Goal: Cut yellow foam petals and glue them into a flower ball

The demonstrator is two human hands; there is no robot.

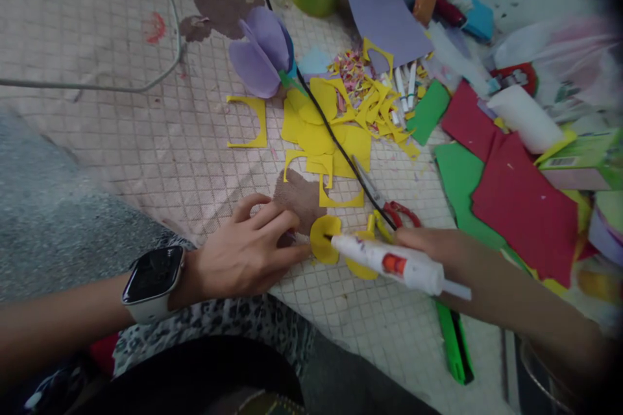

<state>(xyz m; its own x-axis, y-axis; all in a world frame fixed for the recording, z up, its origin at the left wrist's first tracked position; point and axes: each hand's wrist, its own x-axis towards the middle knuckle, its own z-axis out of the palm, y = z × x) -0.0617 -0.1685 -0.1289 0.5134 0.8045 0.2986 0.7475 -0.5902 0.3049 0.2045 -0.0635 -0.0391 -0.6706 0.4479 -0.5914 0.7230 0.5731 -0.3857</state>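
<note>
My right hand (431, 249) grips a white glue tube (389, 262), its nozzle end pressed against a round yellow foam piece (324, 240). My left hand (248, 249) comes in from the left, its fingertips at that piece's edge, apparently pinching it. A brown felt scrap (296, 198) lies just beyond my left fingers. Red-handled scissors (396, 213) rest close to the tube, above my right hand. Yellow foam offcuts (316, 136) are heaped farther up the gridded mat (160, 142). A smartwatch (153, 275) sits on my left wrist.
A purple paper flower (260, 52) and a purple sheet (384, 19) lie up the mat. Red and green foam sheets (520, 201) spread to the right. A green craft knife (455, 343) lies near the mat's front edge. A black cable (335, 142) crosses the offcuts.
</note>
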